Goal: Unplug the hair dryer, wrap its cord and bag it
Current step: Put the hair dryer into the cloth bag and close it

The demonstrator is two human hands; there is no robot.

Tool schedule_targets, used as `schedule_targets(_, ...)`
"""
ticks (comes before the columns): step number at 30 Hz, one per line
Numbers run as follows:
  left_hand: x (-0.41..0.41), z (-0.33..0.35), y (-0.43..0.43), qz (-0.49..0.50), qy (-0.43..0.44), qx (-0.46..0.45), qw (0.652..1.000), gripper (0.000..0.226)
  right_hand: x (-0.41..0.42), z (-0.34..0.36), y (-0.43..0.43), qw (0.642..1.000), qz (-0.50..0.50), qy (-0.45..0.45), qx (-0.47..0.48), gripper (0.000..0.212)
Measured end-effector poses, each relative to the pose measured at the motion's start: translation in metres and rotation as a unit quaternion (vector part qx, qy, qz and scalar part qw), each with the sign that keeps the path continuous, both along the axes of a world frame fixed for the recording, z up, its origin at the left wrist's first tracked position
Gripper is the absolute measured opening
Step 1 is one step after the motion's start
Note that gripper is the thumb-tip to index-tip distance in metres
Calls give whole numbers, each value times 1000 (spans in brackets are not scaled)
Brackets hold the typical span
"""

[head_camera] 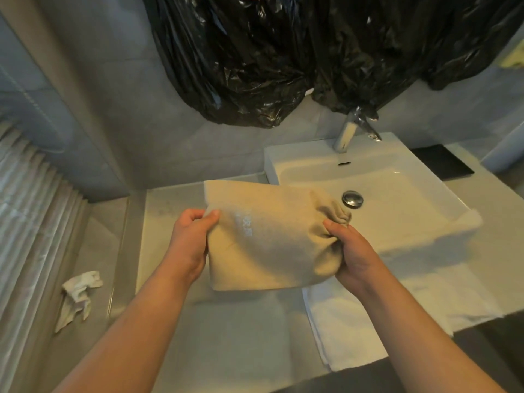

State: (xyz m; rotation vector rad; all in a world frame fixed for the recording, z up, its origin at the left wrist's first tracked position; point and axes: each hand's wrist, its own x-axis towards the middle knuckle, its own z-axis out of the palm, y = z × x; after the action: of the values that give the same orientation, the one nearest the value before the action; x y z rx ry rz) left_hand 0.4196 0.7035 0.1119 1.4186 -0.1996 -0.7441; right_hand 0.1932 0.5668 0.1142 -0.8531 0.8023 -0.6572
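A beige cloth bag (pixel 269 236) with faint white print is held above the counter, beside the sink. My left hand (pixel 191 239) pinches its left edge, thumb on top. My right hand (pixel 350 251) grips the gathered mouth of the bag at its right end, where the fabric bunches. The bag bulges as if filled. The hair dryer and its cord are not visible; whether they are inside the bag cannot be seen.
A white sink (pixel 397 199) with chrome tap (pixel 347 134) and drain plug (pixel 352 199) lies right of the bag. A white towel (pixel 368 321) hangs over the grey counter (pixel 226 336) front. Black plastic sheeting (pixel 312 52) covers the wall above. A crumpled cloth (pixel 78 296) lies at left.
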Motion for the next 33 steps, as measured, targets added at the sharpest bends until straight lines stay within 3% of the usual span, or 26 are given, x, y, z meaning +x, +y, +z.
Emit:
schedule_targets(11,-98,1,-4,1,-8,26,1000,10,-99,6,-8,1000,14,-4,23,44)
schedule_targets(15,-137,1,-5,-16,2,26,1000,35,-140,9,-14,999,24,-3,25,45)
schedule_targets(18,-163,-2,-11,-13,11,28,999,29,-166,10,-21,999,31,-10,12,47)
schedule_targets(21,-184,-10,-18,-26,24,22,999,49,-188,8,-29,1000,24,-15,14,47)
schedule_targets(24,-194,-18,-26,-30,30,33,999,49,-201,3,-38,1000,13,-15,23,47)
schedule_targets(28,-195,-24,-47,-60,29,36,997,66,-209,-5,-57,999,1,-8,36,41)
schedule_targets(33,-188,-34,-99,-78,21,51,995,72,-204,-9,-105,999,-13,15,40,52)
